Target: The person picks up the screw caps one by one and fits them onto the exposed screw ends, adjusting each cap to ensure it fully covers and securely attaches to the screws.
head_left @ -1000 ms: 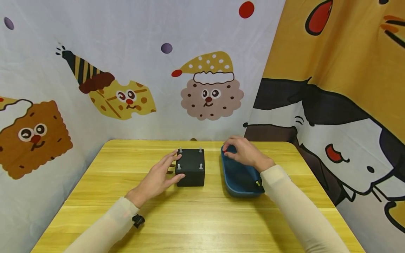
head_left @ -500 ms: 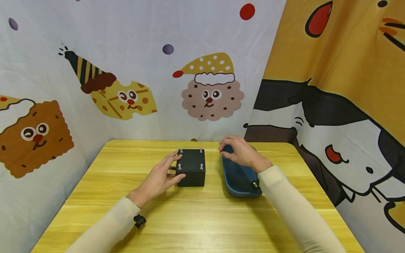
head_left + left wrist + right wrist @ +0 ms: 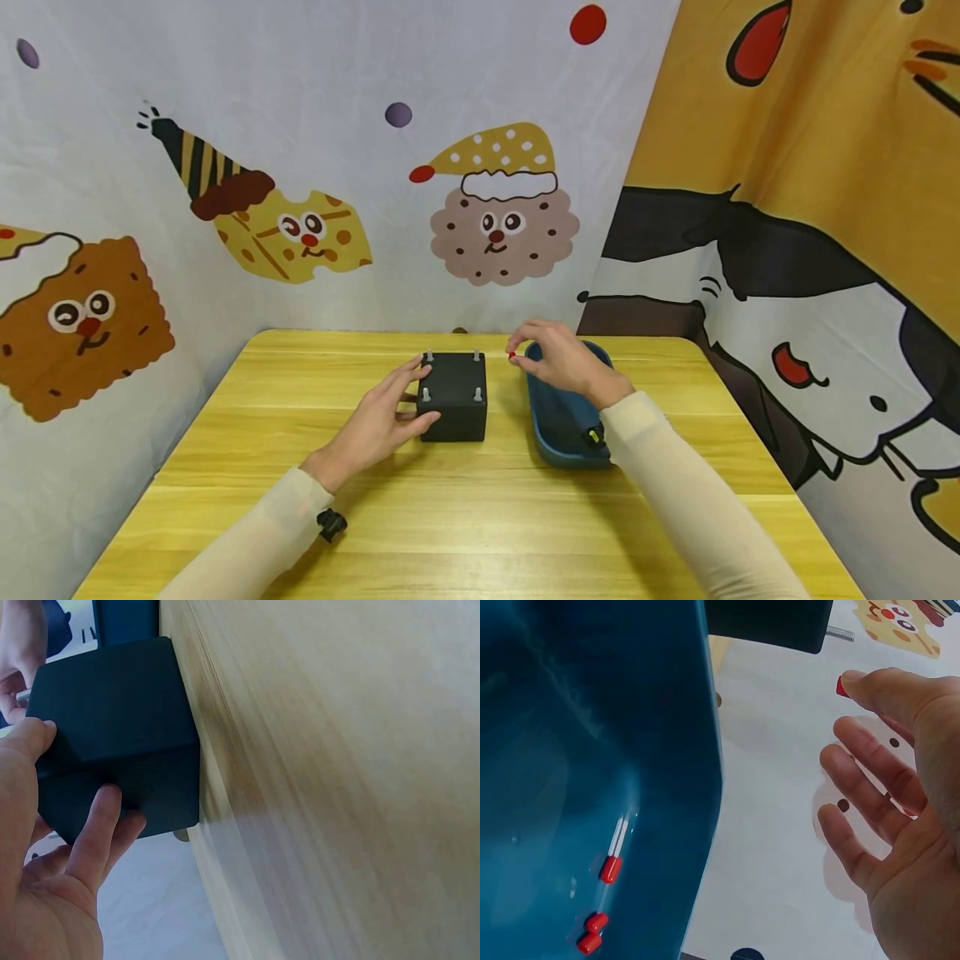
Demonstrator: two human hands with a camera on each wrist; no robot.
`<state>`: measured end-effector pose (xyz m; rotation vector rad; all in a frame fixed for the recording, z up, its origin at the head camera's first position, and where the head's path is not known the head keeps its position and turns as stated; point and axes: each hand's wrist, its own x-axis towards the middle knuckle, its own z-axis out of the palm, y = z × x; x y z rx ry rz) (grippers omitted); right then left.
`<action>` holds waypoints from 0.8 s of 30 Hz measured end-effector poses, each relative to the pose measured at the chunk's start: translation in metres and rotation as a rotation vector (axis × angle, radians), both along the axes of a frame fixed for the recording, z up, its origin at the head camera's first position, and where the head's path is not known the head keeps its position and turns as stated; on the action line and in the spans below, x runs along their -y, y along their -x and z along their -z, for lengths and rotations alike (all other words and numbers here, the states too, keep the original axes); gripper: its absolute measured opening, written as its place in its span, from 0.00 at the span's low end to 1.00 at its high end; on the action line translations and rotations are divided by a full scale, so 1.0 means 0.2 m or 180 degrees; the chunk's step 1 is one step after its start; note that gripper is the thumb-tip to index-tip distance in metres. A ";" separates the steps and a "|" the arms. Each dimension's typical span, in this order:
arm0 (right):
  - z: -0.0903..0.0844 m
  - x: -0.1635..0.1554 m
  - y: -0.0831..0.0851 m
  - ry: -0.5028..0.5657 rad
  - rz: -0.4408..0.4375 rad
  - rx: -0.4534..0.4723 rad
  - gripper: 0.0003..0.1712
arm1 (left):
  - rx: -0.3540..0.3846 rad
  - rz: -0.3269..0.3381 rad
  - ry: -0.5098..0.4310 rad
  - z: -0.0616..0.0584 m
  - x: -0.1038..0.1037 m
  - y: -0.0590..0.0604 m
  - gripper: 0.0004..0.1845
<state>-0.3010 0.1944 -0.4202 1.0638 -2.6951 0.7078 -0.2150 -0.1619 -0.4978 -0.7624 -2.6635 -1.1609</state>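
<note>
My left hand (image 3: pixel 367 435) holds a black box (image 3: pixel 453 421) by its left side, with the thumb at the front and the fingers along the side and back. From the box's top rise several silver threaded bolts (image 3: pixel 477 395), one near each corner. My right hand (image 3: pixel 564 360) pinches a small red cap (image 3: pixel 841 687) between thumb and forefinger. Its other fingers are spread loosely in the right wrist view. That hand is over the far left rim of a blue tray (image 3: pixel 573 460), with the cap between tray and box. Inside the tray lie several more red caps (image 3: pixel 610 870).
Box and tray stand side by side on a yellow wooden table (image 3: pixel 450 533). Behind the far edge hangs a cartoon-printed cloth (image 3: pixel 360 50), with another yellow cloth (image 3: pixel 675 100) on the right. A small black device (image 3: pixel 331 525) is strapped under the left wrist.
My right hand has moved left with the red cap, from inside the tray's far end to past its left rim. The left hand and box have stayed in place.
</note>
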 end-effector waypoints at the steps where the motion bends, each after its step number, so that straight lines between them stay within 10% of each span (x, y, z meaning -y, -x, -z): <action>1: 0.00 0.01 0.00 0.0019 -0.0014 0.0009 0.07 | 0.0001 0.0004 -0.0007 0.00 0.00 0.00 0.45; 24: -0.01 0.13 0.01 0.0080 -0.0113 -0.0066 0.04 | 0.0023 0.0002 -0.0102 0.00 0.00 0.00 0.45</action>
